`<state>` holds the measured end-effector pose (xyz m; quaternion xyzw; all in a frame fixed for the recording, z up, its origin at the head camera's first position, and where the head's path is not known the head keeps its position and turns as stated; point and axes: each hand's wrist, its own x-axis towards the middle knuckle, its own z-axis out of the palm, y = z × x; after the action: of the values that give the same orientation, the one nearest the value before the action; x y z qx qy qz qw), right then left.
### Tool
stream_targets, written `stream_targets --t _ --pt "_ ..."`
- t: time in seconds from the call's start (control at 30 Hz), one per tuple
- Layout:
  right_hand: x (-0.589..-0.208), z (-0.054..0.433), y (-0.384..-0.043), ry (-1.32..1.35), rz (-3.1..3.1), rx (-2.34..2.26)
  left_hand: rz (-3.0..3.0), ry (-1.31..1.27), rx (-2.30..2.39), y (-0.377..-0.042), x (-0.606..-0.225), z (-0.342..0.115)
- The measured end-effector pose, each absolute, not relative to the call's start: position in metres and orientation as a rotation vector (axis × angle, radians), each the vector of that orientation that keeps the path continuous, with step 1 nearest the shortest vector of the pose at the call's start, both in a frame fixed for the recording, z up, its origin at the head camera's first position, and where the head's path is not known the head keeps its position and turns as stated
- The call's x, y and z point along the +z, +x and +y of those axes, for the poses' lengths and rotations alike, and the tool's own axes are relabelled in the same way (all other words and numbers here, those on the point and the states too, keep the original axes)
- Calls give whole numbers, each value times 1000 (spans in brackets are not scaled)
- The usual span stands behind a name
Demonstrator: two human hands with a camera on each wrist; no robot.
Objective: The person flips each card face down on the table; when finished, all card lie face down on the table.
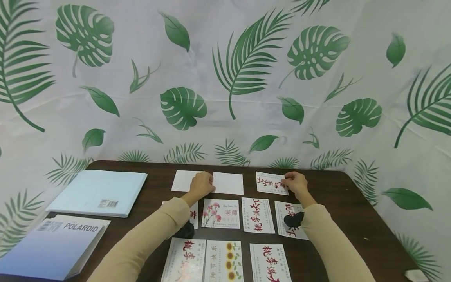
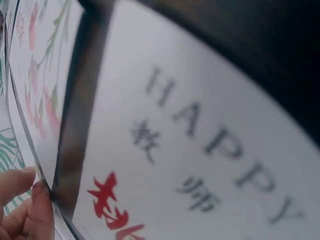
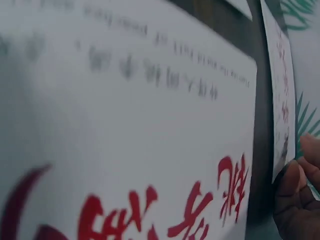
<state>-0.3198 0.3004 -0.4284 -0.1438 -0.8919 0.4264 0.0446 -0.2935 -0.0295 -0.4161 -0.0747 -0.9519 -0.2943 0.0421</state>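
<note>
1 card (image 1: 270, 183): R hand (image 1: 297, 185) pinches edge, gap (image 1: 249, 186) opp.

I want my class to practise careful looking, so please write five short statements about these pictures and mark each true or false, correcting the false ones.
1. The right hand touches a red-lettered card in the farthest row. True.
2. The left hand is at the nearest row of cards. False: it is at the two blank white cards in the farthest row.
3. The POLAROID book lies nearer the camera than the pale blue book. True.
4. The sunflower card lies in the farthest row. False: it lies in the nearest visible row.
5. The tabletop is white. False: it is dark brown.
</note>
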Motion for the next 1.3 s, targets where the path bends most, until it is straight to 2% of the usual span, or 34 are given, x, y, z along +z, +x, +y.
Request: stream_targets --t 0.33,0.63,1.03,1.17,1.3 --pt "-432 311 -334 -358 -2914 1190 -2906 -266 -920 -296 -416 -31" --pt "-431 312 -335 -318 -2932 1239 -2839 -188 -1083 -305 -413 -23" --pt "-436 320 -333 -153 -2821 1289 -2676 -166 -1987 -314 -396 56" --pt "-435 321 -331 -108 -2737 1404 -2605 -82 -2126 -320 -404 77" --pt "-436 326 -332 -104 -2686 1498 -2529 -83 -2203 -344 -432 96"
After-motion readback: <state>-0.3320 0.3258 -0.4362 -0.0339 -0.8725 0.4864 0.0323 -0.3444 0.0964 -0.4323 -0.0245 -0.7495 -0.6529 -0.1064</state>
